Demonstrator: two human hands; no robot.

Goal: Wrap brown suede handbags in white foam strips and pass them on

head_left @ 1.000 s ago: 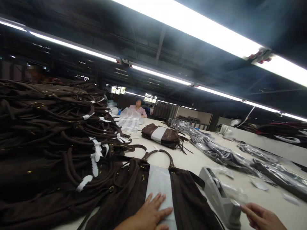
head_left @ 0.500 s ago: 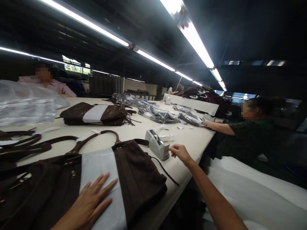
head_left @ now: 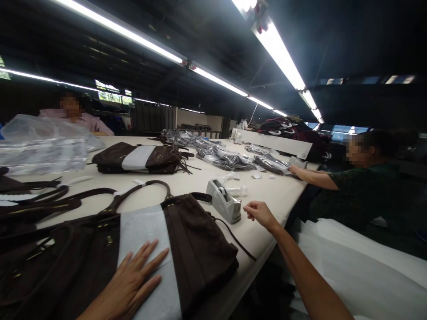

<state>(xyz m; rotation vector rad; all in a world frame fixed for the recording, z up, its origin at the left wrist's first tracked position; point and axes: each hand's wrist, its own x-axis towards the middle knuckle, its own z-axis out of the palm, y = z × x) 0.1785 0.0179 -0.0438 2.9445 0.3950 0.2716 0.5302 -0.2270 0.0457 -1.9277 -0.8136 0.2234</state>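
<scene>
Near the edge of the cream tabletop (head_left: 185, 184), your right hand (head_left: 262, 215) has drawn a little away from the cutting end of the grey tape dispenser (head_left: 224, 202). Half a second ago the fingertips were almost against it; now a small gap shows. Your thumb and fingertips are pressed together in a pinch, but you cannot be told from this view whether anything thin is caught between them or spans the gap.

Your left hand (head_left: 130, 280) has kept its place: fingers spread, palm down on the white paper band (head_left: 143, 224) that lies across the front of the dark brown handbag (head_left: 196, 240). That handbag lies flat in front of you, its handle (head_left: 167, 191) pointing away and its right end near the dispenser. For the work in hand, this seems to mean the band is being kept steady while only the right hand moves.

Your view has also swung to the right within the last second. It now takes in a co-worker's hand (head_left: 293, 170) at the far plastic-wrapped goods (head_left: 271, 163), and white sheets (head_left: 350, 253) beside your right forearm. Beyond your handbag, a second brown handbag (head_left: 160, 158) rests with a similar band (head_left: 136, 158) across it.
</scene>
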